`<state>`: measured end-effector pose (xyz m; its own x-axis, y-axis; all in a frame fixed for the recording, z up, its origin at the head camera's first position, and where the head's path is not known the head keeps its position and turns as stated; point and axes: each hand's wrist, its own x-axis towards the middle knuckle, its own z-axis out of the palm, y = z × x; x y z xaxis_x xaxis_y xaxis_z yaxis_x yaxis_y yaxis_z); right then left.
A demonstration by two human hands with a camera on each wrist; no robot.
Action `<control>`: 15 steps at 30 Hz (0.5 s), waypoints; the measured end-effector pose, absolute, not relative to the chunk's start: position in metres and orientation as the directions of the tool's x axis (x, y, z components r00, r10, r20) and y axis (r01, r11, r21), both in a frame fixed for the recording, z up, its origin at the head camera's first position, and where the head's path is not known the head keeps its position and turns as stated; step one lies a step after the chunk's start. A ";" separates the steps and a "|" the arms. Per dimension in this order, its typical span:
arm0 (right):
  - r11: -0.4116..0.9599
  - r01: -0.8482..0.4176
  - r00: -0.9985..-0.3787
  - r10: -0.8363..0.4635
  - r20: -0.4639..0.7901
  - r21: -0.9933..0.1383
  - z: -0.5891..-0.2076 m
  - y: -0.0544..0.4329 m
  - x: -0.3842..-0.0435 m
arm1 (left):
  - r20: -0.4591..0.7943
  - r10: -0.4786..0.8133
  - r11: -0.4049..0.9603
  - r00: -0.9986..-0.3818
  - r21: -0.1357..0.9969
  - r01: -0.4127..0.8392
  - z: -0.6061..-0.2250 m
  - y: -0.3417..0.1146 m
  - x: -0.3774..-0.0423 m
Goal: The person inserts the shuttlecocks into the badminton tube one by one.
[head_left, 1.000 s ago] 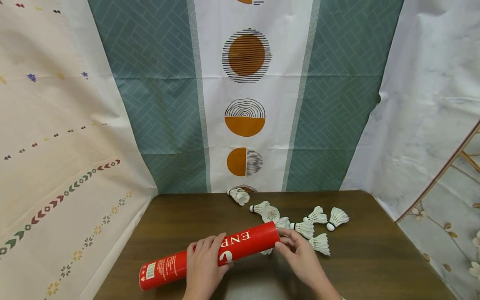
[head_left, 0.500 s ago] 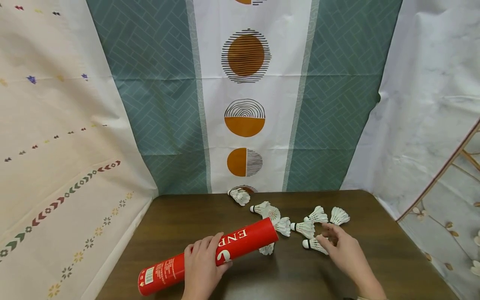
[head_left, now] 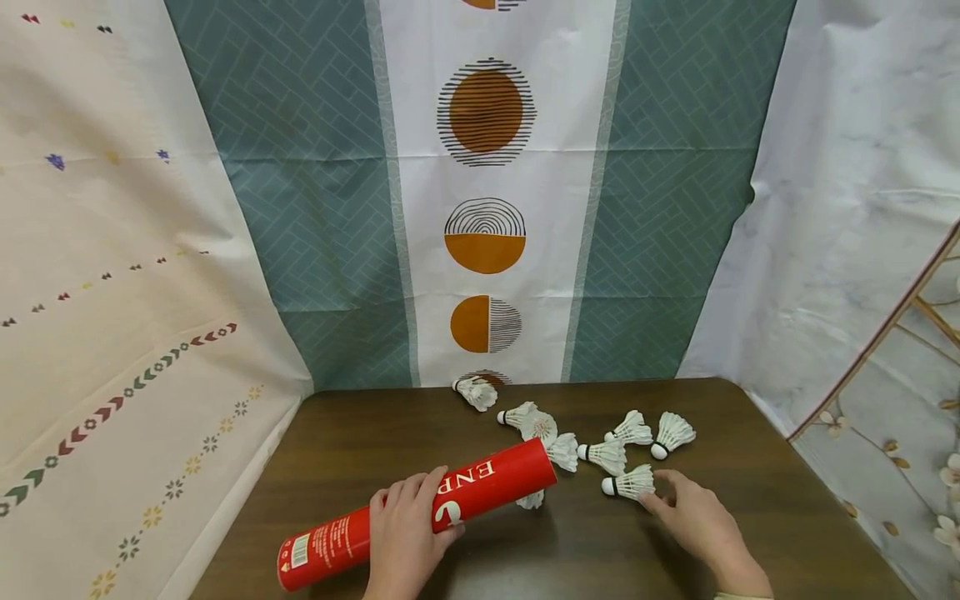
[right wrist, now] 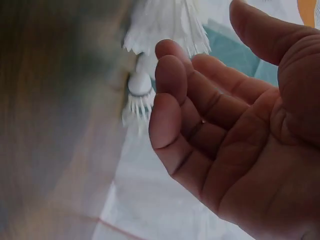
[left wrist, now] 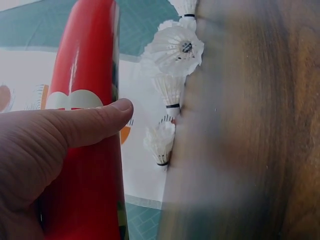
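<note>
A long red shuttlecock tube (head_left: pixel 495 485) lies slantwise in front of me, its right end raised toward the back. My left hand (head_left: pixel 407 529) grips it near the middle; in the left wrist view the thumb (left wrist: pixel 100 120) lies across its red side. At the right, a white shuttlecock (head_left: pixel 628 482) rests on its side, cork to the left. My right hand (head_left: pixel 697 517) is at its feathered end, thumb and fingers parted around the skirt's edge. The right wrist view has the fingers (right wrist: pixel 167 122) bent, the thumb well apart, and the feathers (right wrist: pixel 167 27) just beyond the fingertips.
Several more shuttlecocks lie about the brown table (head_left: pixel 360 433): one at the back edge (head_left: pixel 476 392), a cluster (head_left: pixel 538 426) behind the tube's raised end, and others (head_left: pixel 673 434) at the right. Patterned cloths (head_left: pixel 322 250) hang behind and at both sides.
My right hand has left the tube's raised end and moved right to the feathered end of the nearest shuttlecock. My left hand keeps its grip; the tube has shifted very slightly.
</note>
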<state>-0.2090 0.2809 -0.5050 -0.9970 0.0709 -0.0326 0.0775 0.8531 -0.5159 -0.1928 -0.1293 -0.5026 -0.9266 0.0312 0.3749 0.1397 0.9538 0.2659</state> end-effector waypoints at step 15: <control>0.855 0.055 -0.987 0.123 0.099 -0.516 -0.515 0.257 -0.224 | 0.369 0.020 0.952 -0.929 0.277 0.131 -0.504 -0.134 -0.192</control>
